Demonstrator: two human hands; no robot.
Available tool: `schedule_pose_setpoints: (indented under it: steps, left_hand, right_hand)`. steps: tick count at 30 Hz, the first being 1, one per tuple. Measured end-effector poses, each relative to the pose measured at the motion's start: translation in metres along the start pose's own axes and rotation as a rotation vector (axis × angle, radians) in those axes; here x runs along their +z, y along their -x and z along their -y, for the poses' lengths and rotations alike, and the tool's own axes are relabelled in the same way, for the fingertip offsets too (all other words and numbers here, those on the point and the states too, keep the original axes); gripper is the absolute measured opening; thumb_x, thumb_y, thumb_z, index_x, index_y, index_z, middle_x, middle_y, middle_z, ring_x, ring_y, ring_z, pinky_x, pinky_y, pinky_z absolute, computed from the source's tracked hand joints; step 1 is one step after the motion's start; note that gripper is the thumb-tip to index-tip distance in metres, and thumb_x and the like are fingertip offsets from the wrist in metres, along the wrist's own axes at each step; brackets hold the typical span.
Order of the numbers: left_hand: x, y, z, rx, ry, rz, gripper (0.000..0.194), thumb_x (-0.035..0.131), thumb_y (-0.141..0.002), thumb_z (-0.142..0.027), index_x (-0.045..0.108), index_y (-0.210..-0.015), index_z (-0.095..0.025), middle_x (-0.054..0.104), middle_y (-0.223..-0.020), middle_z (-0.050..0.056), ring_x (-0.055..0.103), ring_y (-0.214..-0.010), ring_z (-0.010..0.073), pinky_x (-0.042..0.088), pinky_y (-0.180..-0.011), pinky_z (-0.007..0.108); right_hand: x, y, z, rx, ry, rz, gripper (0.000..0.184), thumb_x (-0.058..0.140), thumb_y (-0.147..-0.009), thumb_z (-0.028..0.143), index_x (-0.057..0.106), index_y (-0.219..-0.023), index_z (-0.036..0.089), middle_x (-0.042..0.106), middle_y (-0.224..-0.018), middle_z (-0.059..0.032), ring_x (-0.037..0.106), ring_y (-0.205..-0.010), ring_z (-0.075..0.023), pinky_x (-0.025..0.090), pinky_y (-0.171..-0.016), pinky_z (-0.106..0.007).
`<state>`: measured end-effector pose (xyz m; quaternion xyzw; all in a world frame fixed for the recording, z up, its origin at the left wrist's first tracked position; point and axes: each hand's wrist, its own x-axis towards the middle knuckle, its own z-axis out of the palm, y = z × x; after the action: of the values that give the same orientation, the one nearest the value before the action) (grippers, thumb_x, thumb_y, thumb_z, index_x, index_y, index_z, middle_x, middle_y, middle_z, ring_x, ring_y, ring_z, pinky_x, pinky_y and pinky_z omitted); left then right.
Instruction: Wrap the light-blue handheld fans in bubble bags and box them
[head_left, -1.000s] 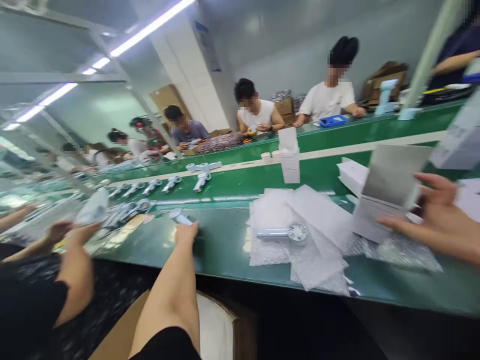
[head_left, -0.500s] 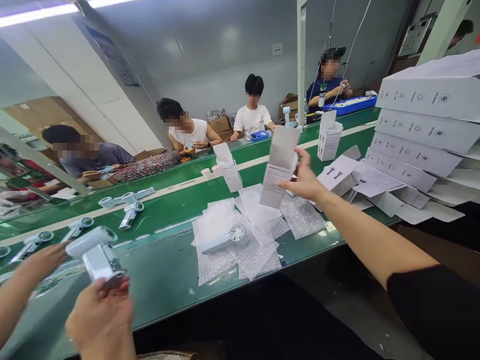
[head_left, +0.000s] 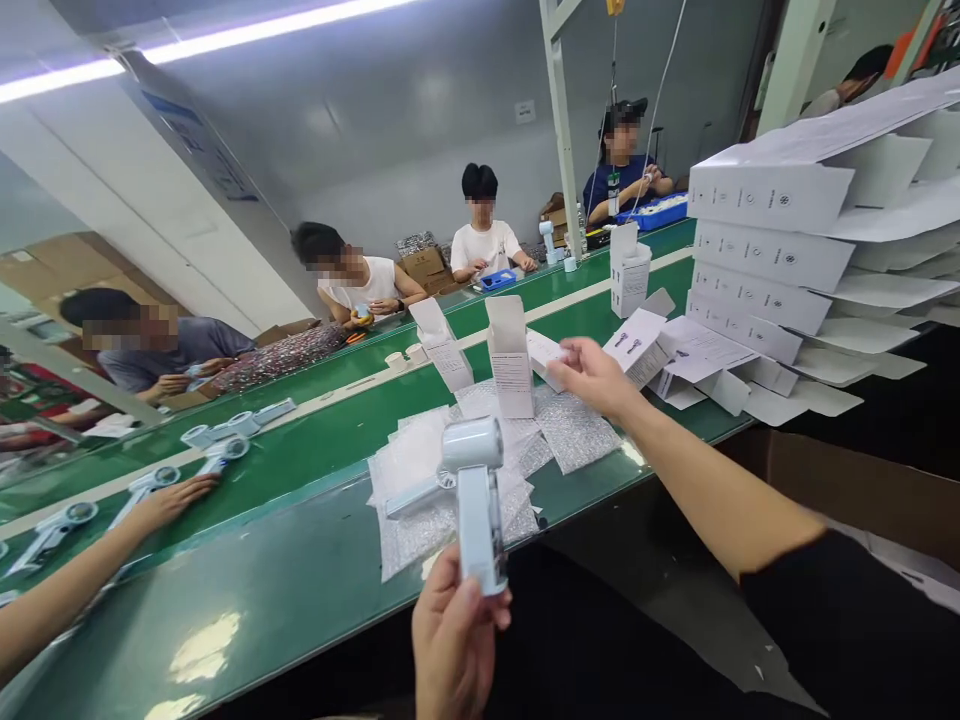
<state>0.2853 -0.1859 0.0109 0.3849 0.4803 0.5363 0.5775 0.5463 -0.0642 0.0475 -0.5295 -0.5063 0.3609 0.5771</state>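
My left hand (head_left: 457,640) is closed round the handle of a white handheld fan (head_left: 477,500) and holds it upright above the belt's near edge. My right hand (head_left: 592,375) reaches out over the green belt (head_left: 300,560). Its fingers are loosely apart beside an upright open white box (head_left: 512,362), with the fingertips at a small white carton (head_left: 544,352). Both stand on bubble-wrap bags (head_left: 570,430). A second white fan (head_left: 409,495) lies on the bags, partly hidden behind the held fan.
Flat white cartons (head_left: 772,260) are stacked high on the right. More upright boxes (head_left: 450,355) (head_left: 628,268) stand on the belt. A co-worker's hand (head_left: 169,497) at the left touches fans lying on the belt (head_left: 225,440). Several people sit along the far side.
My left hand brought the fan from the left to the middle, now held upright. My right hand set the white box down upright on the bags and let go. The view swung right.
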Motion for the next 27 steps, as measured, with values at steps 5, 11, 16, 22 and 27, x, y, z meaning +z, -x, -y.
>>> schedule_pose_setpoints:
  steps: [5,11,16,22,27]
  left_hand:
    - [0.077,-0.01,0.037,0.007,-0.243,0.415,0.04,0.067,-0.072,-0.046,0.06,-0.102,-0.021,0.065,-0.08,0.005,0.06,-0.063,0.0164,0.052,-0.055,0.03]
    - [0.124,-0.089,0.047,0.534,-1.164,0.643,0.021,0.062,-0.081,-0.036,0.065,-0.093,-0.019,0.067,-0.101,0.01,0.058,-0.103,0.026,0.046,-0.092,0.041]
    - [0.128,-0.127,0.046,0.591,-1.452,0.722,0.019,0.048,-0.086,-0.016,0.067,-0.08,-0.017,0.068,-0.092,0.013,0.061,-0.097,0.0266,0.045,-0.086,0.039]
    - [0.12,-0.108,0.042,0.509,-1.351,0.806,0.026,0.042,-0.089,-0.02,0.068,-0.093,-0.02,0.071,-0.093,0.005,0.064,-0.088,0.0188,0.046,-0.079,0.029]
    - [0.123,-0.102,0.039,0.27,-1.086,0.833,0.016,0.052,-0.078,-0.019,0.068,-0.081,-0.018,0.07,-0.078,0.002,0.063,-0.073,0.0164,0.046,-0.067,0.025]
  right_hand:
    - [-0.008,0.085,-0.019,0.395,-0.624,0.219,0.041,0.072,-0.074,0.049,0.06,-0.096,0.017,0.069,-0.089,-0.0075,0.068,-0.079,-0.0193,0.058,-0.075,-0.036]
    - [-0.066,0.119,-0.046,0.46,-0.711,-0.069,0.029,0.072,-0.078,0.036,0.061,-0.099,0.019,0.07,-0.091,-0.0058,0.068,-0.076,-0.0166,0.061,-0.062,-0.027]
    - [-0.089,0.148,-0.062,0.6,-0.773,0.025,0.031,0.069,-0.081,0.038,0.061,-0.099,0.015,0.068,-0.093,-0.0087,0.067,-0.072,-0.0141,0.059,-0.057,-0.023]
    - [-0.072,0.159,-0.081,0.578,-0.981,0.226,0.044,0.081,-0.068,0.03,0.058,-0.103,0.017,0.064,-0.086,-0.0035,0.065,-0.074,-0.0166,0.059,-0.054,-0.027]
    - [-0.061,0.144,-0.081,0.542,-0.928,0.375,0.069,0.085,-0.06,0.019,0.049,-0.118,0.019,0.064,-0.087,-0.0022,0.063,-0.067,-0.015,0.059,-0.053,-0.033]
